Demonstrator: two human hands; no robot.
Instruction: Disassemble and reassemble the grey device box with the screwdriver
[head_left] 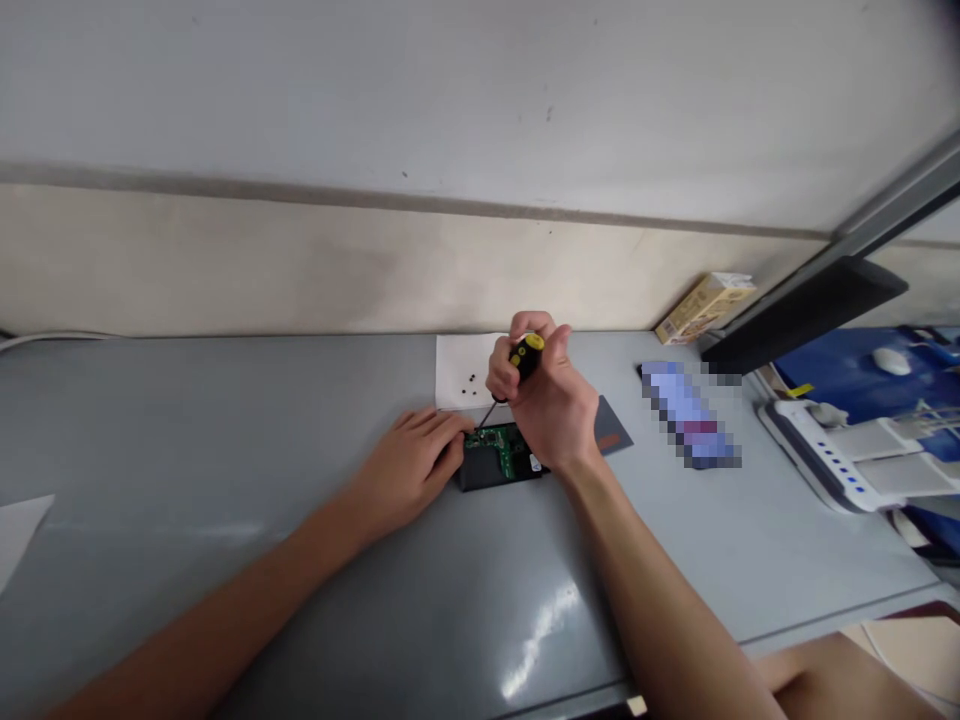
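Head view: right hand [553,408] grips 1 screwdriver [526,352] at 1 board [505,456].

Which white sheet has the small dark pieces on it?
The far sheet, just beyond the circuit board; the other sheet, cut off at frame left, shows none.

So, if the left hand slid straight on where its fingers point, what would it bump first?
Probably the screwdriver's thin shaft, just past the fingertips of the left hand. Depth is hard to judge, though, so it might meet the green circuit board first.
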